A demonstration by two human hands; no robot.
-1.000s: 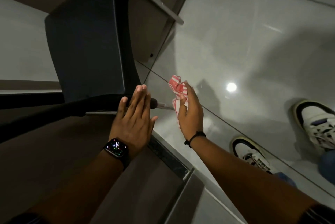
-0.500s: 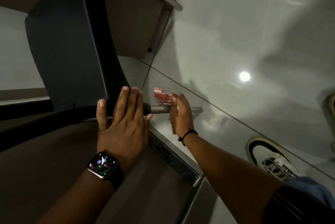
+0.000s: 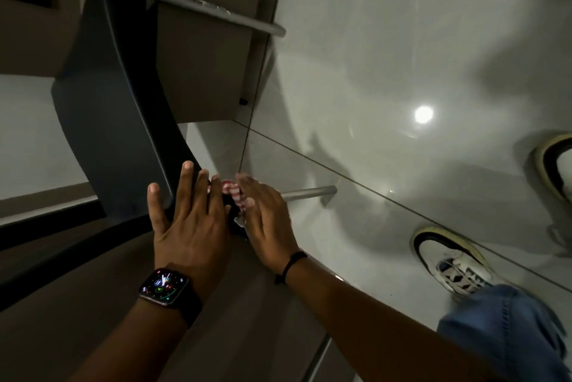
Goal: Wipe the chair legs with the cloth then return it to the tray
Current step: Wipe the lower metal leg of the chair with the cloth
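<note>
A dark chair is tipped over, its seat facing me. One grey metal leg sticks out to the right above the floor; a second leg shows higher up. My left hand lies flat with fingers spread on the chair's lower edge. My right hand presses the red-and-white striped cloth around the lower leg, close to where it meets the seat. Most of the cloth is hidden under my fingers. No tray is in view.
Glossy grey floor tiles fill the right side, with a lamp reflection. My white sneakers and a jeans leg are at the lower right. Brown cabinet fronts stand behind the chair, and a brown surface lies under my arms.
My right hand has slid the cloth leftward along the lower leg toward the seat, baring more of the leg's outer end. My left hand stays flat on the chair.
</note>
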